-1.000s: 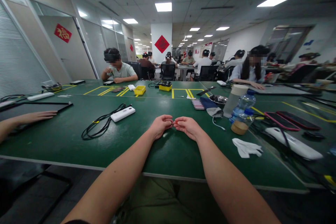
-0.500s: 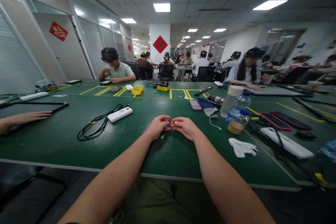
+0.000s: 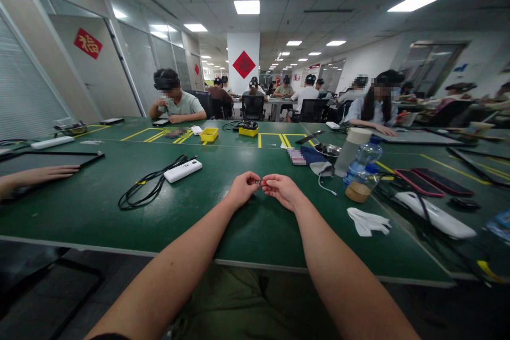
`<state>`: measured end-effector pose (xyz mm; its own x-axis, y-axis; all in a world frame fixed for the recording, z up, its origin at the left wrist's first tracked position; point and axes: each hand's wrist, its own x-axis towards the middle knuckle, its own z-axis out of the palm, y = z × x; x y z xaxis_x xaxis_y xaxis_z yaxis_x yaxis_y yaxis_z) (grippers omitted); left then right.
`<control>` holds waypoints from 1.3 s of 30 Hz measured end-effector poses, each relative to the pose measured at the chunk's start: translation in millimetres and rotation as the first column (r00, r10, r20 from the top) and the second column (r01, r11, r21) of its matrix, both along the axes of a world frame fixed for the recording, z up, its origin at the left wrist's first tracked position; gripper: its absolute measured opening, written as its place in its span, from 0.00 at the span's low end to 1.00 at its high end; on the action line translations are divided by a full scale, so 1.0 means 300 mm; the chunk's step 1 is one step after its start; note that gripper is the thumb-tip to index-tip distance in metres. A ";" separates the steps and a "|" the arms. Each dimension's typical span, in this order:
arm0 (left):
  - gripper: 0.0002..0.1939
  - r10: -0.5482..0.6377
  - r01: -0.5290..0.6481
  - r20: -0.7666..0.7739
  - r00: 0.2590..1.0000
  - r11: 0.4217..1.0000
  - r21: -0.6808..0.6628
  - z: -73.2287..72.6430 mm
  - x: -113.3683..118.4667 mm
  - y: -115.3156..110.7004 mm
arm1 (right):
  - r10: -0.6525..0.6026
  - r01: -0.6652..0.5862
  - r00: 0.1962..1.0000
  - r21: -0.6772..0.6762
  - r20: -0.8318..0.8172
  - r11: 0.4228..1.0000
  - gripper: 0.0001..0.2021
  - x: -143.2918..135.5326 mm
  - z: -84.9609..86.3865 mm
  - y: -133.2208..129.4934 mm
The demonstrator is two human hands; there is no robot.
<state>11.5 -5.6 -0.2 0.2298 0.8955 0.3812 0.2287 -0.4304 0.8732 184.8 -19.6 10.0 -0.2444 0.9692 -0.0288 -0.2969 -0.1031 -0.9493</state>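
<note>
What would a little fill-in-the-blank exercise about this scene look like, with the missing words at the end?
1. The tiny piece pinched by the right hand looks ____ in colour.
2. Beside the white power bank lies a coiled cable that is mostly ____.
3. The bottle with brown liquid has a ____ cap.
4. Of the person's two hands, the crumpled white cloth lies nearer the ____ one.

Missing words: red; black; blue; right.

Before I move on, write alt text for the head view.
Left hand and right hand, close together over a green table, handle something partly red, too small to identify. A white power bank and black cable lie left; bottles stand right.
</note>
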 end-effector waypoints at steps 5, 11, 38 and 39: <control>0.12 -0.053 0.057 0.052 0.997 0.996 -0.066 0.013 -0.004 -0.010 | -0.003 0.003 1.000 0.006 -0.002 1.000 0.09 0.002 -0.013 0.011; 0.16 -0.046 0.051 0.047 0.998 0.993 -0.105 0.007 -0.007 -0.008 | -0.052 0.054 0.997 0.036 -0.053 0.998 0.09 0.004 -0.023 0.019; 0.16 -0.133 0.159 0.129 0.983 0.962 -0.222 0.023 -0.002 -0.023 | 0.042 -0.041 0.999 0.070 -0.011 0.997 0.09 -0.007 -0.001 -0.004; 0.16 -0.135 0.164 0.134 0.982 0.960 -0.227 0.022 -0.001 -0.021 | 0.043 -0.042 0.999 0.072 -0.008 0.997 0.09 -0.007 -0.003 -0.003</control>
